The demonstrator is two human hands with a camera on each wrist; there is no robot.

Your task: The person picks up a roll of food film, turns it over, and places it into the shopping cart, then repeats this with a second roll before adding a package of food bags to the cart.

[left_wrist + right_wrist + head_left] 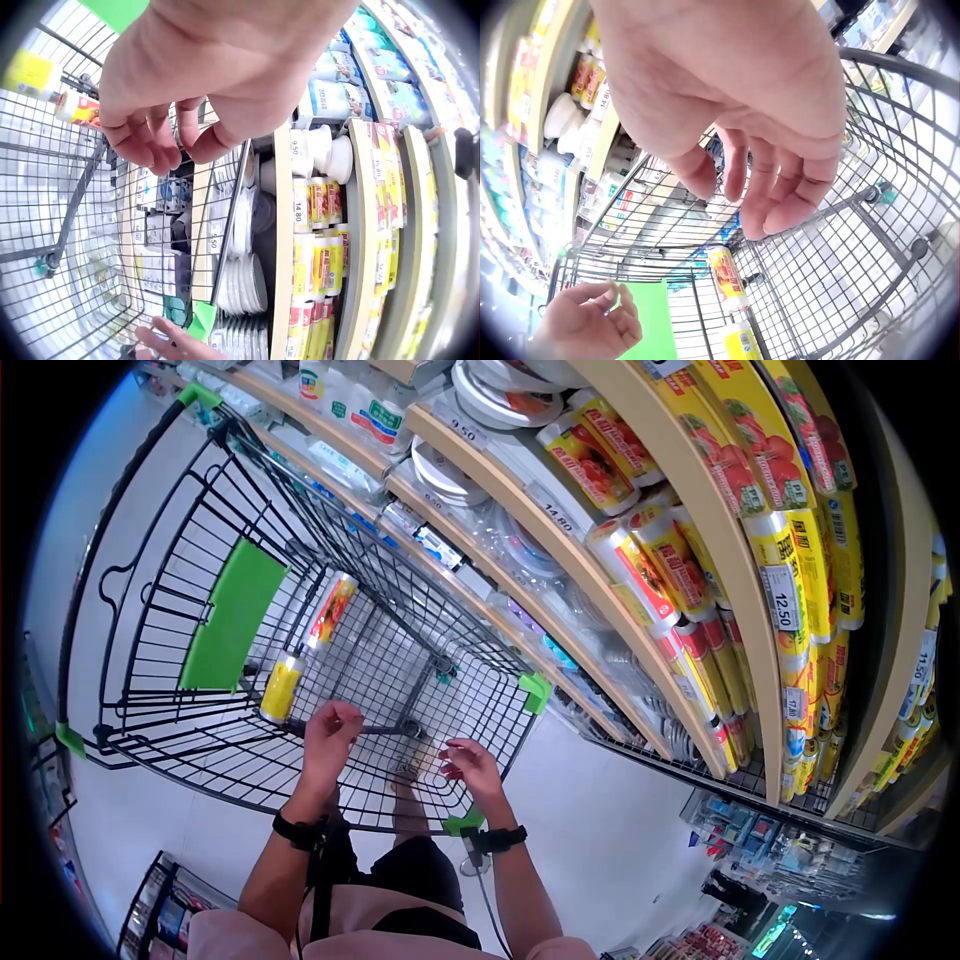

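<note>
My left hand [331, 744] hovers over the near side of a wire shopping cart [160, 745], fingers loosely bent and holding nothing. To its right is my right hand [472, 768], also bare, its fingers loosely curled above the cart's end near a green corner piece [535, 693]. Inside the basket lie two wrapped rolls: a yellow one [281, 688] and a red-and-yellow one [330, 610] with a food picture. They lie close to the green panel [236, 615], beyond my left hand. In the right wrist view both rolls appear below the fingers of my right hand [757, 180].
Shelving [560, 530] runs along the cart's far side, stocked with yellow and red rolls [672, 565], white bowls [510, 400] and price tags [783, 598]. Pale floor [600, 810] shows to the right. A dark rack [165, 905] stands at the lower left.
</note>
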